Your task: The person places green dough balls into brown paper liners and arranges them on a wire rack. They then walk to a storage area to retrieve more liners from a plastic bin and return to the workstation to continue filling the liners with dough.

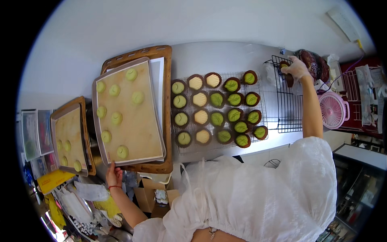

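Note:
My left hand [115, 176], bare with a red cord at the wrist, is at the near left corner of a baking tray [157, 133]. One fingertip touches the tray rim; whether the fingers grip it is unclear. Piped green rounds [116, 118] sit on the tray's tan liner. In a clear glove, my right hand [297, 69] reaches over a black wire rack [288, 112], its fingers around a brown paper cup [284, 64] with something greenish inside, partly hidden. Another brown shape [289, 81] shows below that hand.
A silver wire rack [211, 149] bears rows of brown cups with green leaf shapes [234, 99], cream shells [200, 99] and green rounds [181, 119]. Under the baking tray is a brown tray [167, 106]. A second tray [69, 130] lies left. A pink fan [332, 110] stands right.

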`<action>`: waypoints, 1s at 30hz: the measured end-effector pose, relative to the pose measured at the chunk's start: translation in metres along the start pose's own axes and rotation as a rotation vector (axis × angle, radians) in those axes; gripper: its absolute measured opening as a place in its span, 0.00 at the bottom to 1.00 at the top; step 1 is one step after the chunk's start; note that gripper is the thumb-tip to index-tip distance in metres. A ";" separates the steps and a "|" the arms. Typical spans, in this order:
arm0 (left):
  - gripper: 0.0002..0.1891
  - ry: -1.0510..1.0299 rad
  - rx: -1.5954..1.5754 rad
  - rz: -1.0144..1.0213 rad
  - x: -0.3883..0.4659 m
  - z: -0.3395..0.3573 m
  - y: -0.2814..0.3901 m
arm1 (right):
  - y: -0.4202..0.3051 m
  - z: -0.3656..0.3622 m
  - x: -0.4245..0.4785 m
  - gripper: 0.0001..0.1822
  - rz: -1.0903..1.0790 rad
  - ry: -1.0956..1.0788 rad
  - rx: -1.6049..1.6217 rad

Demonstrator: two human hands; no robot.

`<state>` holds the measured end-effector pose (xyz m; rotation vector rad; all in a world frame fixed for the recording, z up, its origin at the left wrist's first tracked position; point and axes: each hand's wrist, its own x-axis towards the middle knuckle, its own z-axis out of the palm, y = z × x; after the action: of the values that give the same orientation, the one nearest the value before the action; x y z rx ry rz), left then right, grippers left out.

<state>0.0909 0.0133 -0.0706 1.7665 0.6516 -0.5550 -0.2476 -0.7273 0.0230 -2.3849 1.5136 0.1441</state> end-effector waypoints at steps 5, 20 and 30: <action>0.14 0.342 -0.115 0.335 -0.030 0.015 -0.007 | -0.068 0.017 -0.083 0.35 -0.319 0.076 0.470; 0.21 -1.088 -0.630 -0.089 -0.131 0.126 -0.013 | -0.320 0.137 -0.334 0.33 -1.129 -0.323 0.771; 0.17 -0.842 -0.431 0.179 -0.148 0.116 -0.029 | -0.314 0.163 -0.351 0.27 -0.982 -0.317 0.785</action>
<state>-0.0427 -0.1141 -0.0252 1.0303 0.0086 -0.8781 -0.1062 -0.2492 0.0213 -2.0088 0.0856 -0.2426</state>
